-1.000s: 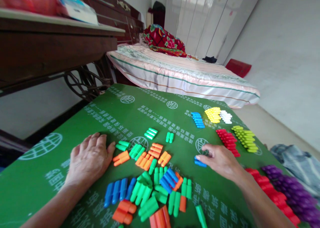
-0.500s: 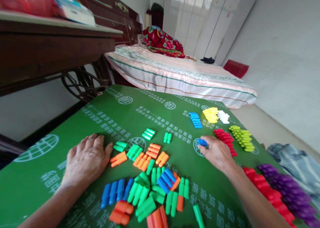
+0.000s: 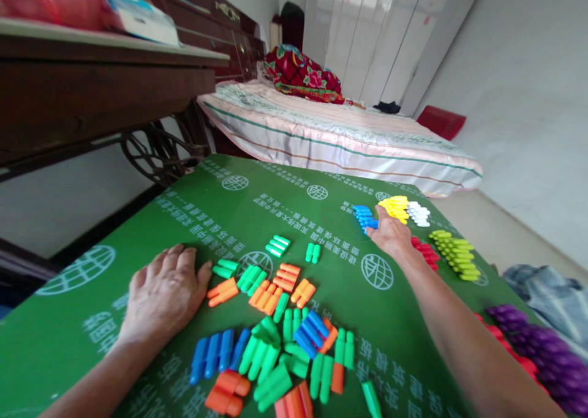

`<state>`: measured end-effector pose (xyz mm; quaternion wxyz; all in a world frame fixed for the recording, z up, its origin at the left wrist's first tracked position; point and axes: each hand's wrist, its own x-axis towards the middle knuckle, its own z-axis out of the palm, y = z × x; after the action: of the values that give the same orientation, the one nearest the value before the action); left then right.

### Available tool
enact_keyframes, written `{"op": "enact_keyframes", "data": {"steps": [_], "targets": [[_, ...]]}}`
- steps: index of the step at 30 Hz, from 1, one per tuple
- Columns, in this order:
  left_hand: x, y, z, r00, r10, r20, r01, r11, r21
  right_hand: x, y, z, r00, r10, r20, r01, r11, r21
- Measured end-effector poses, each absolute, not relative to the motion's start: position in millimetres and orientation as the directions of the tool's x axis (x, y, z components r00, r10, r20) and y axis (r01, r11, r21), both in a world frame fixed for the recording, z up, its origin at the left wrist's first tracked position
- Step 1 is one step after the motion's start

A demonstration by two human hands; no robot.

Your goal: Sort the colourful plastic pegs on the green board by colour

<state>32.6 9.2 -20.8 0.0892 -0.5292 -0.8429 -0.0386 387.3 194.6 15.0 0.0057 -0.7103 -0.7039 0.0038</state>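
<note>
My left hand (image 3: 165, 289) lies flat on the green board (image 3: 184, 210), fingers stretched out, beside a green piece (image 3: 225, 268) and an orange piece (image 3: 223, 291). My right hand (image 3: 391, 231) reaches to the far right. Its thumb and index finger are around a blue bullet-shaped plastic piece at the near end of a blue row (image 3: 362, 215). The fingers partly hide that piece. Just beyond them lies a yellow group (image 3: 395, 207). Between my arms is a loose pile of green pieces (image 3: 260, 350), orange pieces (image 3: 228, 392) and blue pieces (image 3: 214, 354).
White pieces (image 3: 419, 213), red pieces (image 3: 425, 251), lime pieces (image 3: 454, 254) and purple pieces (image 3: 537, 350) lie grouped along the right side. My right forearm covers part of another red group. Behind the board stands a bed (image 3: 344, 136); a dark wooden table (image 3: 101, 81) is at left.
My right hand has moved forward with the blue piece, from the middle right of the board to the near end of the blue row. My left hand stays in place.
</note>
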Motion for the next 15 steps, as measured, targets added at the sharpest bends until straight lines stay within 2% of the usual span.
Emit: {"op": "enact_keyframes", "data": {"steps": [15], "targets": [[32.2,10.5,-22.5,-0.424,0.882,0.205,0.898,0.439,-0.032,387.1,201.2,8.6,0.014,1.0,0.007,0.998,-0.014,-0.06]]}}
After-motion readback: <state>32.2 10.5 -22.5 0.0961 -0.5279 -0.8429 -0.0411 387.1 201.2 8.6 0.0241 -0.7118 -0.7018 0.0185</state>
